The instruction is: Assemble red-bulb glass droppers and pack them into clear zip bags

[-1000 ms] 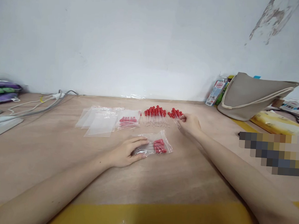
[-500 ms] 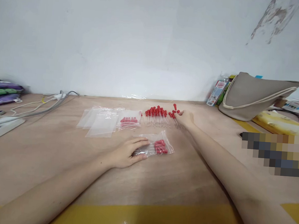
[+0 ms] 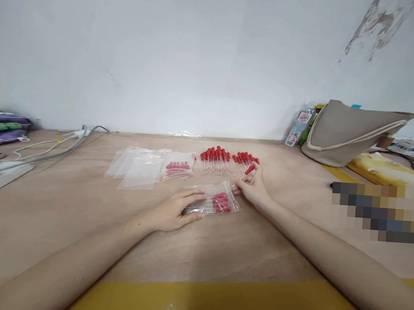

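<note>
My right hand (image 3: 252, 189) pinches a dropper (image 3: 249, 170) with a red rubber bulb. It is beside the opening of a clear zip bag (image 3: 234, 206), with the dropper's thin tip pointing down-left toward the bag. In that bag lie several red-bulbed droppers (image 3: 221, 202). Thumb and fingers of my left hand (image 3: 180, 210) grip the bag's left end against the table. Behind the bag, loose droppers (image 3: 216, 154) lie in a row, with a smaller group of droppers (image 3: 244, 156) to their right, bulbs toward the wall.
A filled zip bag (image 3: 178, 166) lies behind my left hand, beside several flat plastic bags (image 3: 142, 171). White cables and a power strip (image 3: 3, 181) are at the left. A grey pouch (image 3: 343, 136), a carton (image 3: 298, 128) and a yellow packet (image 3: 376, 169) stand at the right.
My right hand has come from the smaller dropper group toward the zip bag, carrying a dropper now tilted. My left hand stays on the bag.
</note>
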